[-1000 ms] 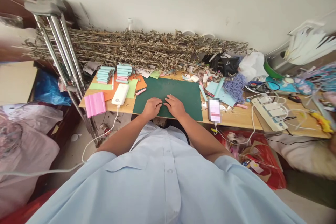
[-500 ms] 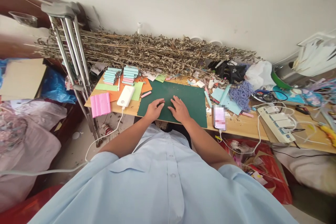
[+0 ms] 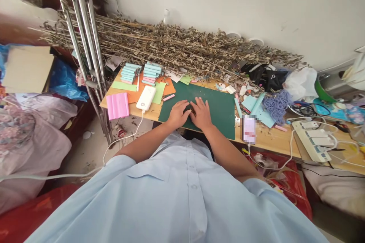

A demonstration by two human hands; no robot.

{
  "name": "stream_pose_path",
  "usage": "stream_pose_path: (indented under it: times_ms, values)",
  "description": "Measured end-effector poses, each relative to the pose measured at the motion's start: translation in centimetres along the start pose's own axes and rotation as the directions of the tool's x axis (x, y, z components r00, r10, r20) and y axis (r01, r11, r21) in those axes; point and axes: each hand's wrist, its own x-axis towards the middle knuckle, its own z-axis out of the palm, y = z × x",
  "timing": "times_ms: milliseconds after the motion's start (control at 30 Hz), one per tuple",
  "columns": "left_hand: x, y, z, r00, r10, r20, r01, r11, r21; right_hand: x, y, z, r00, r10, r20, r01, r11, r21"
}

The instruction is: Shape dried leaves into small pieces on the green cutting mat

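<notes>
Both of my hands rest over a dark green cutting mat (image 3: 221,112) on the wooden table. My left hand (image 3: 179,114) lies palm down with its fingers stretched towards the right. Close beside it, my right hand (image 3: 201,112) is spread flat, fingers pointing away from me. Neither hand holds anything that I can see. A small pink paper roll (image 3: 169,97) lies at the mat's left edge. Left of the mat are a white power bank (image 3: 146,98) with a cable, a folded pink paper (image 3: 118,106) and stacked pale blue rolls (image 3: 152,71).
Dried plant stalks (image 3: 171,41) lie along the wall. Metal crutches (image 3: 82,26) stand at the left. To the right are a phone (image 3: 249,130) on a cable, purple yarn (image 3: 276,104), paper scraps and a power strip (image 3: 310,140) with plugged-in chargers.
My hands have come closer together and lie flatter on the mat, with the right fingers more stretched out. The camera view has shifted, so the table appears further right.
</notes>
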Motion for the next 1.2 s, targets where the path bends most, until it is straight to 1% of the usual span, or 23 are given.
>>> stream_pose_path:
  times_ms: [67,133,233,333,433,533,600,633,667,700,733,767,833,867,900,967,1000,1067,1133,1200]
  values:
    - [0.1,-0.2,0.1,0.998,0.030,0.046,-0.031,0.999,0.025,-0.5,0.2,-0.1,0.996,0.083,0.020,-0.082,0.997,-0.004]
    - [0.2,-0.2,0.2,0.994,0.061,0.091,-0.064,0.998,0.029,-0.9,0.2,0.2,0.992,0.109,0.058,-0.111,0.993,0.030]
    - [0.1,0.0,0.4,0.986,0.089,0.144,-0.092,0.996,0.015,-1.0,-0.6,1.0,0.992,0.077,0.096,-0.087,0.992,0.097]
    - [0.1,0.5,0.3,0.981,0.090,0.170,-0.090,0.996,-0.013,-0.9,-1.6,1.6,0.994,0.057,0.093,-0.069,0.989,0.131]
    - [0.4,0.9,0.3,0.980,0.087,0.176,-0.077,0.995,-0.064,-0.6,-2.3,1.7,0.996,0.044,0.077,-0.054,0.989,0.138]
    - [1.1,0.7,0.3,0.980,0.074,0.187,-0.053,0.992,-0.115,-0.4,-2.6,1.6,0.996,0.021,0.090,-0.036,0.985,0.169]
    - [1.7,0.3,0.0,0.981,0.050,0.188,-0.021,0.988,-0.153,-0.3,-2.4,1.5,0.997,0.026,0.067,-0.042,0.968,0.247]
    - [2.0,0.0,-0.2,0.983,0.033,0.181,-0.001,0.985,-0.171,-0.4,-2.2,1.3,0.998,0.056,0.029,-0.062,0.948,0.311]
    - [2.4,-0.3,-0.4,0.986,0.012,0.165,0.019,0.982,-0.185,-0.5,-1.8,1.2,0.993,0.111,-0.026,-0.093,0.917,0.387]
    - [2.6,-0.5,-0.6,0.989,-0.015,0.148,0.043,0.982,-0.184,-0.7,-1.3,0.9,0.978,0.191,-0.088,-0.128,0.874,0.468]
    - [2.9,-0.7,-0.8,0.991,-0.040,0.124,0.060,0.984,-0.166,-1.1,-0.7,0.6,0.946,0.287,-0.152,-0.162,0.823,0.544]
    - [3.0,-0.7,-0.9,0.990,-0.045,0.137,0.063,0.989,-0.134,-1.5,-0.1,0.3,0.900,0.382,-0.208,-0.187,0.771,0.608]
    - [2.9,-0.5,-0.7,0.975,-0.033,0.222,0.044,0.998,-0.043,-2.6,1.3,-0.4,0.809,0.516,-0.280,-0.209,0.699,0.684]
    - [2.6,-0.2,-0.3,0.959,-0.015,0.284,0.014,1.000,0.006,-3.1,1.9,-0.7,0.780,0.550,-0.298,-0.213,0.682,0.700]
    - [2.3,0.2,0.1,0.938,0.008,0.346,-0.026,0.998,0.050,-3.6,2.5,-1.0,0.761,0.570,-0.309,-0.214,0.672,0.709]
    - [1.6,1.0,1.4,0.898,0.058,0.437,-0.118,0.987,0.112,-4.3,3.2,-1.4,0.739,0.594,-0.317,-0.215,0.654,0.725]
    - [1.4,1.4,2.2,0.885,0.082,0.458,-0.158,0.979,0.129,-4.5,3.4,-1.5,0.730,0.606,-0.316,-0.215,0.643,0.735]
    - [1.5,1.8,3.6,0.874,0.121,0.471,-0.213,0.966,0.146,-4.6,3.5,-1.6,0.721,0.620,-0.309,-0.210,0.620,0.756]
    - [2.2,1.8,4.7,0.865,0.153,0.478,-0.247,0.959,0.139,-4.6,3.3,-1.5,0.730,0.613,-0.303,-0.196,0.612,0.766]
    - [3.2,1.4,5.4,0.851,0.181,0.493,-0.267,0.957,0.110,-4.6,3.2,-1.4,0.745,0.594,-0.303,-0.182,0.618,0.765]
